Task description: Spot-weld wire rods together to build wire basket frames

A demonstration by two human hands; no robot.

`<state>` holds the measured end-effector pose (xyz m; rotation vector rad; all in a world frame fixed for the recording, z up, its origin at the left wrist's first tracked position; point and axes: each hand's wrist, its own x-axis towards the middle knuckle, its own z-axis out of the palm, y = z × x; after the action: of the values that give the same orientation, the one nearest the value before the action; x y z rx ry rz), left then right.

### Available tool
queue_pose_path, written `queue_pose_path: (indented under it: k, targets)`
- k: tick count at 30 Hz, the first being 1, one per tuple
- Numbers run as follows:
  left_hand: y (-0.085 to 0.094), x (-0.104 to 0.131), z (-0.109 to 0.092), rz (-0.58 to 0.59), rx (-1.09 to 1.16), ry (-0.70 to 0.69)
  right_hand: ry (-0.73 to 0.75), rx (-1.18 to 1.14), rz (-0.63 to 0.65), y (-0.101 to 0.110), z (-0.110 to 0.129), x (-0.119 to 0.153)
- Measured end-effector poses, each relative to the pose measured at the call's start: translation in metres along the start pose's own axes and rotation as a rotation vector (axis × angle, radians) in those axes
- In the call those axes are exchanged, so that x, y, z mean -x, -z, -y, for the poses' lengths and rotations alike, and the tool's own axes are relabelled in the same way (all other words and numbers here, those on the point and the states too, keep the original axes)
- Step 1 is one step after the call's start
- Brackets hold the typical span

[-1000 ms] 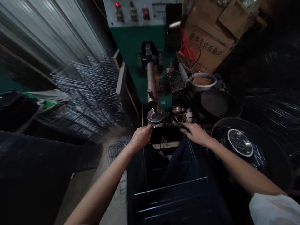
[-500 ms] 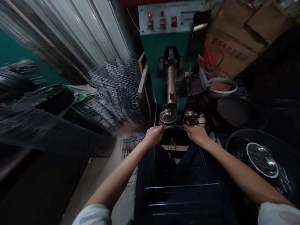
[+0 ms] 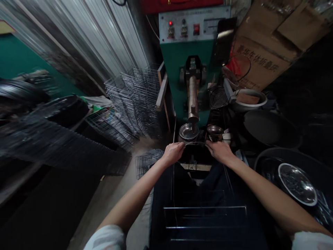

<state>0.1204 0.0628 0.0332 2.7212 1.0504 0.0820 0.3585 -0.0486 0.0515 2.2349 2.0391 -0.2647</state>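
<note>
Both of my hands are closed at the far end of a wire frame [image 3: 204, 207], whose thin bars run back over my lap. My left hand [image 3: 173, 152] pinches the left end of a slightly arched wire [image 3: 195, 142]. The other end is in the fingers of my right hand [image 3: 220, 151]. Just beyond the wire, a round metal dish [image 3: 187, 131] sits beneath the cylindrical arm [image 3: 193, 97] of a green machine [image 3: 171, 57]. A smaller metal bowl [image 3: 214, 130] stands past my right hand. Dark cloth behind the frame makes its side wires hard to follow.
Stacked wire racks [image 3: 135, 100] stand left of the machine, with a smaller rack pile [image 3: 145, 161] on the floor. At right are a large dark basin [image 3: 270, 152] holding a shiny bowl [image 3: 298, 184], a dark round pan [image 3: 270, 128] and a cardboard box [image 3: 257, 62].
The view has tilted slightly, so the surroundings sit a little lower and further right. Between my hands the wire looks more arched. Both hands keep their hold.
</note>
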Motion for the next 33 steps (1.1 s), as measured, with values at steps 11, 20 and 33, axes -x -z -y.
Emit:
queue_pose_path:
  k: [11,20,33]
  targets:
    - [0.024,-0.020,0.013,-0.062,-0.015,-0.047,0.010,0.020,-0.033,0.024,0.001,-0.017]
    - [0.033,-0.024,0.012,-0.080,-0.017,-0.064,0.027,0.023,-0.077,0.028,-0.006,-0.024]
    - [0.035,-0.034,0.016,-0.089,-0.018,-0.080,0.036,0.025,-0.081,0.032,-0.010,-0.030]
